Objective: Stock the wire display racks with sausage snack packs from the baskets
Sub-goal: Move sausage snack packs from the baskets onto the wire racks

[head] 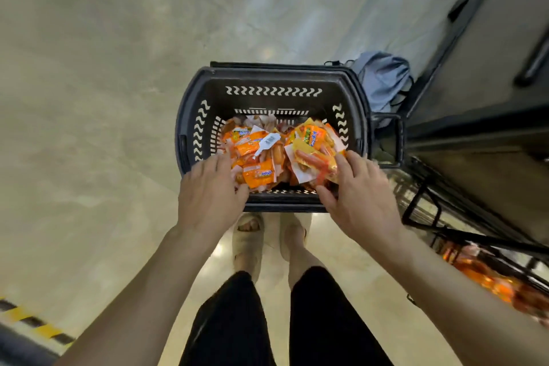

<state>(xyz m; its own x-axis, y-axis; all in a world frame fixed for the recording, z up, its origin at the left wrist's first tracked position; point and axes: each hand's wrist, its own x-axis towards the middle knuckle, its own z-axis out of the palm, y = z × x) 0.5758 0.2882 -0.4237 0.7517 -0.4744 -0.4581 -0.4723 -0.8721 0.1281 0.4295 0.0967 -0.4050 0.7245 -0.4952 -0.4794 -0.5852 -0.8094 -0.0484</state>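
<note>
Both forearms reach fwd and down. L hand (212, 187) sits over the near-left corner of the black perforated plastic basket (273, 90), fingers stretched onto the orange sausage snack packs (258, 175) and thumb beside them. The fingertips are blurred, so can't tell whether it grips any. R hand (359, 196) is at the near-right corner, fingers on top and thumb below, pinching a yellow-orange sausage pack (312, 154) w/ white backing. The packs lie heaped on the basket floor. The black wire display rack (421, 205) at right is cut off by the frame edge, its contents smeared orange.
</note>
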